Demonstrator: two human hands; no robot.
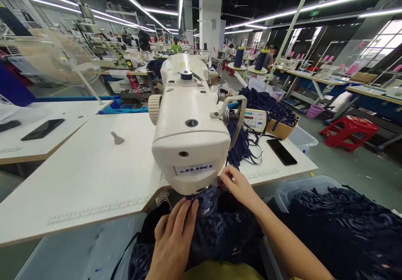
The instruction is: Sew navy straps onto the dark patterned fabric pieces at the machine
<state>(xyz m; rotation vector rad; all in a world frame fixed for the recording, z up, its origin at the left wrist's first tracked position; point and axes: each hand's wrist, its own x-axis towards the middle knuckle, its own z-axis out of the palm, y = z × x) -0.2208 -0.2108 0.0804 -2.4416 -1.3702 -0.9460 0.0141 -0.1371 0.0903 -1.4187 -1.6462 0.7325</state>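
Observation:
A white JUKI sewing machine (pixel 191 125) stands in front of me, its head hiding the needle area. Below it, navy patterned fabric (pixel 216 229) hangs over the table's edge and spreads across my lap. My left hand (pixel 174 234) has its fingers pressed together on the fabric, gripping it just under the machine head. To the right of the head, my right hand (pixel 237 183) is closed in a pinch close to the machine. Whatever lies between those fingertips is too small or hidden to make out.
Navy straps (pixel 240 144) lie on the table behind my right hand, beside a black phone (pixel 282 152) and a control box (pixel 254 120). A grey flat tool (pixel 117 138) rests on the white tabletop (pixel 125 167). At right, a plastic bin (pixel 282 196) holds more navy fabric.

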